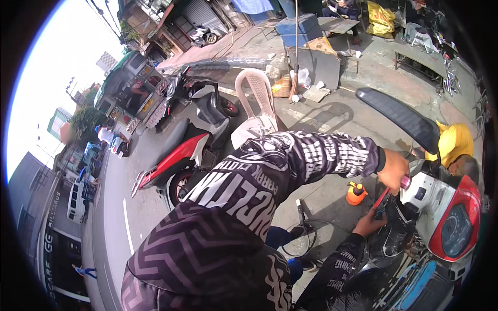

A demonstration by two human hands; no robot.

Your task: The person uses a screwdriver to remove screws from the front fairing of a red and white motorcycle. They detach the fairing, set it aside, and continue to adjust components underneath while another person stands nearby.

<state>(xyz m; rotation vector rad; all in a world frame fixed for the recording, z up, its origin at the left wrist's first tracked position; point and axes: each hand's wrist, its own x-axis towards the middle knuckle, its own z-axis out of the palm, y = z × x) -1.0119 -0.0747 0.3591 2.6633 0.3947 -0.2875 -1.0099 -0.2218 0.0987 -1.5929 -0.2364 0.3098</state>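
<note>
My left hand (392,170) is closed at the handlebar end of a scooter, fingers around a short purple-pink cylinder (405,181). Just below, my right hand (369,223) grips a slim red-handled tool (382,199) that slants up toward the left hand; its working end is hidden. Beside both hands is the scooter's white and red front cover (426,193), with a round-edged speedometer (457,230) set in it. Dark inner parts (397,236) of the scooter show under the right hand. Above the left hand stands a black rear-view mirror (399,115).
An orange spray bottle (356,194) stands on the ground by my left forearm. A person in a yellow cap (456,142) is close beyond the scooter. Behind are a beige plastic chair (258,103), a red parked scooter (179,150) and a blue box (298,30). A road with vehicles lies left.
</note>
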